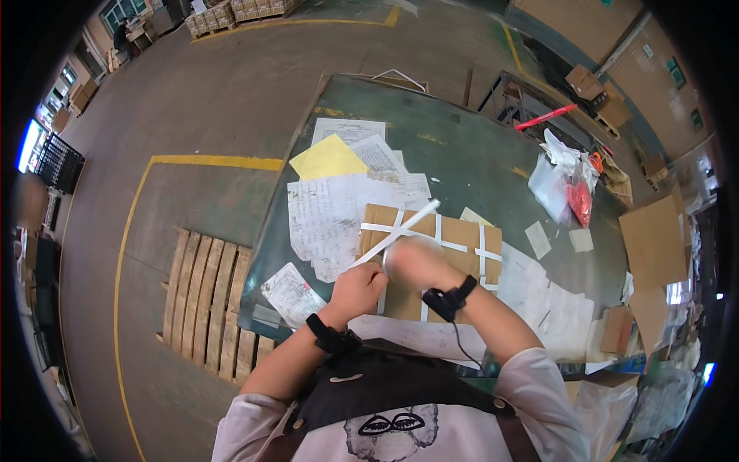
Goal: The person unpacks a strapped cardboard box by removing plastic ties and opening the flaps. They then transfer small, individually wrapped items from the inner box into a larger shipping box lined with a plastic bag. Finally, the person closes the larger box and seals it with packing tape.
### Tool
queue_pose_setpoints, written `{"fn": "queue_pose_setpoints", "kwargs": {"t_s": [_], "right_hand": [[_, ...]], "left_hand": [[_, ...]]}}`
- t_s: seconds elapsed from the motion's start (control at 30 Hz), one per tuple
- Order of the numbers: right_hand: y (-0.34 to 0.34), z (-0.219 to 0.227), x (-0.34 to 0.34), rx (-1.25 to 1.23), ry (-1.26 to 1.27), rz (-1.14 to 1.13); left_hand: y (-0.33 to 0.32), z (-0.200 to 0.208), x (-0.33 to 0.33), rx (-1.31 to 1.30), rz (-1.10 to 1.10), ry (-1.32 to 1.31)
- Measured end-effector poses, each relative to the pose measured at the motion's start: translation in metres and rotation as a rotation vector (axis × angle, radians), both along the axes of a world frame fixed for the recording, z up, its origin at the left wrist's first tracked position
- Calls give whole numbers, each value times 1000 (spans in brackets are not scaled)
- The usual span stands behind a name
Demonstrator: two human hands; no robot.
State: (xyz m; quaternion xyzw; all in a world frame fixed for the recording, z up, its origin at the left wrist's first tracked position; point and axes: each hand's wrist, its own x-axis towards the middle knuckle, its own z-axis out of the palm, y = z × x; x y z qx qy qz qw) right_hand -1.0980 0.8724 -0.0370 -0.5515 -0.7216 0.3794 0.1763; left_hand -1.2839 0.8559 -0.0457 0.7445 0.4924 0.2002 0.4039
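A brown cardboard box (456, 229) lies on the table in front of me, with flat white strapping running across its top in several bands. A loose length of white strap (416, 218) slants over the box's left part, its far end sticking up past the back edge. My left hand (359, 292) is closed at the box's left side, with the near end of the strap at its fingers. Close beside it, my right hand (418, 266) is over the box, smeared by motion. Something pale and rounded shows at its fingers, too blurred to name.
The green-topped table (477, 154) holds loose papers (327, 212), a yellow sheet (329, 158) and plastic bags (550, 187). A wooden pallet (204, 300) lies on the floor to the left. At the right stands an open carton (654, 246); a cable (459, 339) hangs from my right wrist.
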Motion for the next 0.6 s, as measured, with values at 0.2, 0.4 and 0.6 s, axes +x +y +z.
{"fn": "queue_pose_setpoints", "kwargs": {"t_s": [0.2, 0.4, 0.6], "right_hand": [[-62, 78, 73, 536, 292, -536], [-158, 117, 97, 75, -68, -547], [-245, 27, 51, 25, -53, -575]], "left_hand": [[-12, 14, -2, -39, -19, -180], [-66, 5, -20, 472, -511, 54], [-98, -12, -6, 578, -606, 367]]}}
